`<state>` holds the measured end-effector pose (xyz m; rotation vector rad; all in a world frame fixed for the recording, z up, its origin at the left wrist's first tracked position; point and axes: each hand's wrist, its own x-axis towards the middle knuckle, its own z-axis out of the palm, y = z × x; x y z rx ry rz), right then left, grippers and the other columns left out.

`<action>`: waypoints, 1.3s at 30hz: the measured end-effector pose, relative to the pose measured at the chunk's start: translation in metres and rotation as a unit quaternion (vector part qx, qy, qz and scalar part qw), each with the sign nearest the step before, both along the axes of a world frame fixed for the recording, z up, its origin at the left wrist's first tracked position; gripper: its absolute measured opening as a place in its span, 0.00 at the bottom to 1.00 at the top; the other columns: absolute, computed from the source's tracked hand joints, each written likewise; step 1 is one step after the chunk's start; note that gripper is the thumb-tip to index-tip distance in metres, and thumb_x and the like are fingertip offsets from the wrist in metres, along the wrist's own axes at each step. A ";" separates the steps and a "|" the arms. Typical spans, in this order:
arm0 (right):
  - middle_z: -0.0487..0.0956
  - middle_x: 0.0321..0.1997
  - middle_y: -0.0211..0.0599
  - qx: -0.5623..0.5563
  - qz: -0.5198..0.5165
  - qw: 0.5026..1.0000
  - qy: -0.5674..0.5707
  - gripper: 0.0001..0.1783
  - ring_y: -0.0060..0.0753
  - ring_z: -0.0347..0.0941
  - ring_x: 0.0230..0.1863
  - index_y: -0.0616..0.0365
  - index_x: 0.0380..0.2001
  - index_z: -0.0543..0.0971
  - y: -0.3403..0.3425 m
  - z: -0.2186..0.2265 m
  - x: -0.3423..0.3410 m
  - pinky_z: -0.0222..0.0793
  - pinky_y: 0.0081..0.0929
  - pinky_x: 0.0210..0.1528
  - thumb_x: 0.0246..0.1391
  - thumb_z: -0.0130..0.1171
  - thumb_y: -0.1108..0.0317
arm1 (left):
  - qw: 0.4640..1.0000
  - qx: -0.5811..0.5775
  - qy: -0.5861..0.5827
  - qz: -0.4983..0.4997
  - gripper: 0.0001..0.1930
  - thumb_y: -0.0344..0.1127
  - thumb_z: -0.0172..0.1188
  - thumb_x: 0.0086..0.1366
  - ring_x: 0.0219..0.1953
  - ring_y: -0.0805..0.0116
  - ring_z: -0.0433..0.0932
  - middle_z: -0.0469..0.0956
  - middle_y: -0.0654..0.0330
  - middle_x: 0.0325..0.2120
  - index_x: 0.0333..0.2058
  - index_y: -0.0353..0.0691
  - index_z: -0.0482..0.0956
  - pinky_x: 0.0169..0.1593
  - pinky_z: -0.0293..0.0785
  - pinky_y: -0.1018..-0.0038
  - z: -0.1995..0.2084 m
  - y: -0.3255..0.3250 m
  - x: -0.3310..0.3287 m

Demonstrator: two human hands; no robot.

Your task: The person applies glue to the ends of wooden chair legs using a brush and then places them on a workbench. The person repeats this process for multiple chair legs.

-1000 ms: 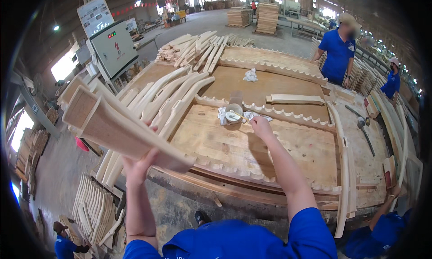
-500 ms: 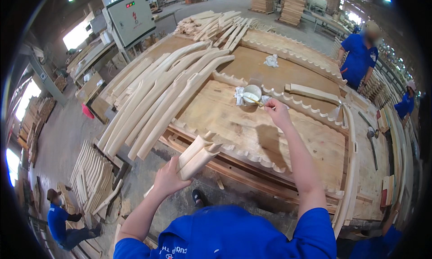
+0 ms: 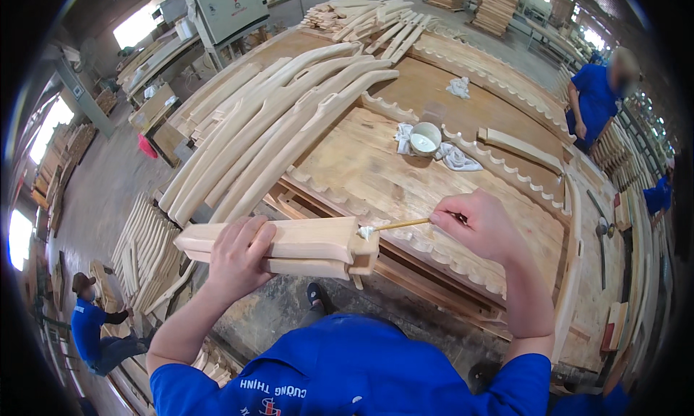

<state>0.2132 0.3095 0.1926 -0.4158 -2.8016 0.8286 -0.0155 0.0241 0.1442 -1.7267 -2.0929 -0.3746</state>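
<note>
My left hand is closed round a pair of pale shaped wooden pieces, held side by side nearly level in front of me. My right hand pinches a thin yellowish stick. White paste coats the stick's tip, which touches the right-hand end of the wooden pieces. Whether the tip has bristles is hidden by the paste. Beyond my hands, a round bowl with white paste inside stands on the wooden table, between crumpled white rags.
Long curved wooden parts lie stacked at the table's left. Scalloped rails run across the table, with a single wooden piece behind. Co-workers in blue stand at the right and sit at lower left. A grey cabinet stands behind.
My right hand has brought the stick from the bowl down to the wood's end. My left hand has turned the wooden pieces from slanting away to nearly level. The whole view has shifted slightly.
</note>
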 end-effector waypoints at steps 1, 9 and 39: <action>0.74 0.18 0.32 0.047 0.016 0.999 0.016 0.09 0.33 0.68 0.21 0.54 0.25 0.78 -0.001 0.002 0.001 0.59 0.28 0.28 0.51 0.56 0.62 | 1.000 0.015 -0.005 -0.014 0.27 0.30 0.64 0.37 0.42 0.54 0.73 0.72 0.55 0.40 0.41 0.43 0.69 0.44 0.71 0.61 0.009 -0.002 0.002; 0.73 0.18 0.26 0.220 -0.011 0.956 0.193 0.03 0.29 0.66 0.22 0.49 0.22 0.77 -0.030 0.009 -0.001 0.51 0.29 0.37 0.47 0.60 0.66 | 0.985 0.065 0.160 0.013 0.32 0.32 0.66 0.32 0.44 0.50 0.72 0.71 0.54 0.44 0.43 0.48 0.68 0.44 0.72 0.57 0.046 -0.016 -0.014; 0.71 0.18 0.26 0.190 -0.012 0.939 0.288 0.03 0.29 0.65 0.24 0.51 0.23 0.77 -0.042 0.002 -0.001 0.50 0.32 0.37 0.46 0.61 0.67 | 0.959 0.064 0.275 0.026 0.29 0.40 0.67 0.38 0.45 0.49 0.72 0.72 0.53 0.46 0.43 0.51 0.69 0.44 0.71 0.58 0.074 -0.018 -0.025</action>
